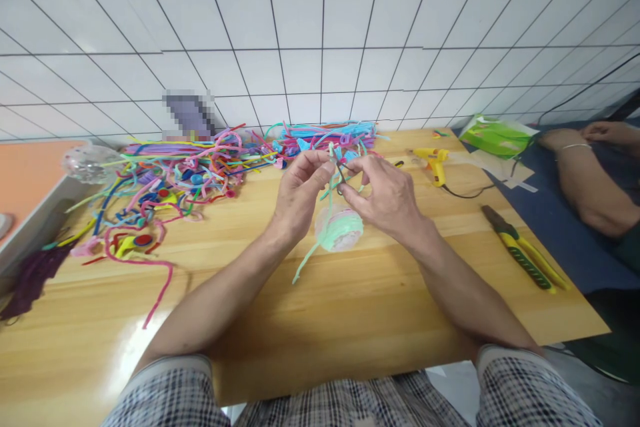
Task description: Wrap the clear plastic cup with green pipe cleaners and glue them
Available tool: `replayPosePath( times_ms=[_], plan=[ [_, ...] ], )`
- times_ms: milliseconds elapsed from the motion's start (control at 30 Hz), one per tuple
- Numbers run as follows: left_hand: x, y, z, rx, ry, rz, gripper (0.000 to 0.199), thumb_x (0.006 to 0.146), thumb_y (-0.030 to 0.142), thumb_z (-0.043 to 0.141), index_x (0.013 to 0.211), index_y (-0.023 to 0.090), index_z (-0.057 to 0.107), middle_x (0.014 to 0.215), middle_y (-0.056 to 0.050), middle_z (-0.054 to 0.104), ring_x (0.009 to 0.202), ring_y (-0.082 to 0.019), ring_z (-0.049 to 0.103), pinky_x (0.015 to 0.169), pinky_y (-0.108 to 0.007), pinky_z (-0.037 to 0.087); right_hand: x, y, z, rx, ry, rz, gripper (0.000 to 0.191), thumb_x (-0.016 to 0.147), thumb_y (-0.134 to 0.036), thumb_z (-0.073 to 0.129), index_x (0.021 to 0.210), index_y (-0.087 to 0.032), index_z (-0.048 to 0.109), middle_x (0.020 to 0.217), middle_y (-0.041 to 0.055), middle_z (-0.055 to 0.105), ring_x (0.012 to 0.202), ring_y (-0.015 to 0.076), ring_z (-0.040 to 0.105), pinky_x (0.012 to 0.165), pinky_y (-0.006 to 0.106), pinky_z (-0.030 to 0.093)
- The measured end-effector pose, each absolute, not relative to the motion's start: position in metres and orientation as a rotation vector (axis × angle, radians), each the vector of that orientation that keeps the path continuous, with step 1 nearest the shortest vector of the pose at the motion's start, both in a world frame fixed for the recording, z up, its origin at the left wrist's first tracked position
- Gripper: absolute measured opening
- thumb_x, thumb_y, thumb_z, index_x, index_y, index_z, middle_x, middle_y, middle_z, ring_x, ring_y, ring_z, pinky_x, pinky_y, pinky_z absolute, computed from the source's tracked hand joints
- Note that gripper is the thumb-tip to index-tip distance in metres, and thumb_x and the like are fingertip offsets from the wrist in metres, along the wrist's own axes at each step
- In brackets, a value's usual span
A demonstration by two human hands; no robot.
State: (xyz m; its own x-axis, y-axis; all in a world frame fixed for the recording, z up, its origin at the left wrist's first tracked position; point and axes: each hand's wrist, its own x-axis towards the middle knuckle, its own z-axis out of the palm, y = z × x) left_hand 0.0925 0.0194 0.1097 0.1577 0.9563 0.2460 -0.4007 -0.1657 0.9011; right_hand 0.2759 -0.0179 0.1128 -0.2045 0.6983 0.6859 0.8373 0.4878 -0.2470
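Note:
My left hand (300, 195) is raised over the table with thumb and fingertips pinched on a pale green pipe cleaner (313, 257), whose free end hangs down below the hand. Close beside it, my right hand (384, 195) pinches a thin, dark pipe cleaner (341, 172), which meets the pale green one between the fingertips. How the two cross is too small to make out. Below both hands is a round, pale green and whitish coiled piece (344, 229). The hanging strand passes in front of its left side.
Heaped pipe cleaners (185, 180) cover the back left, and a bundle (325, 137) lies by the tiled wall. To the right are a yellow glue gun (433, 161) with a cord and yellow-green pliers (523, 250). Another person's forearm (585, 180) rests beyond, near a green packet (497, 137).

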Motion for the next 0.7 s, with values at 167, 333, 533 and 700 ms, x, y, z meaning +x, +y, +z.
replayPosePath(
  times_ms=[167,333,533,700],
  plan=[
    [0.0932,0.0185,0.1114,1.190,0.674,1.414,0.039,0.081,0.051,0.101,0.092,0.023,0.077,0.087,0.001,0.073,0.074,-0.012,0.059,0.075,-0.025,0.055,0.2755,-0.0187,0.1148,-1.314,-1.970,-0.193,0.020,0.098,-0.031,0.076,0.116,-0.028,0.069,0.107,0.0047,0.086,0.091,0.0248,0.078,0.086,0.038,0.059],
    [0.0927,0.0179,0.1130,1.254,0.661,1.428,0.041,0.081,0.053,0.103,0.091,0.022,0.078,0.088,0.001,0.075,0.080,-0.013,0.066,0.081,-0.026,0.059,0.2742,-0.0200,0.1167,-1.336,-1.968,-0.142,0.019,0.098,-0.032,0.076,0.114,-0.027,0.068,0.108,0.0060,0.086,0.088,0.0243,0.077,0.084,0.039,0.058],
    [0.0923,0.0182,0.1121,1.279,0.664,1.459,0.040,0.083,0.052,0.103,0.090,0.022,0.078,0.087,0.001,0.077,0.081,-0.013,0.069,0.080,-0.026,0.060,0.2728,-0.0201,0.1170,-1.327,-1.951,-0.103,0.017,0.096,-0.031,0.077,0.109,-0.028,0.067,0.101,0.0034,0.083,0.089,0.0237,0.076,0.082,0.037,0.055],
    [0.0924,0.0180,0.1122,1.260,0.692,1.449,0.041,0.081,0.053,0.103,0.089,0.022,0.079,0.085,0.000,0.075,0.077,-0.013,0.066,0.080,-0.027,0.059,0.2725,-0.0199,0.1177,-1.292,-1.934,-0.044,0.015,0.096,-0.030,0.076,0.107,-0.028,0.066,0.098,0.0017,0.082,0.086,0.0222,0.074,0.081,0.035,0.055]
  ],
)
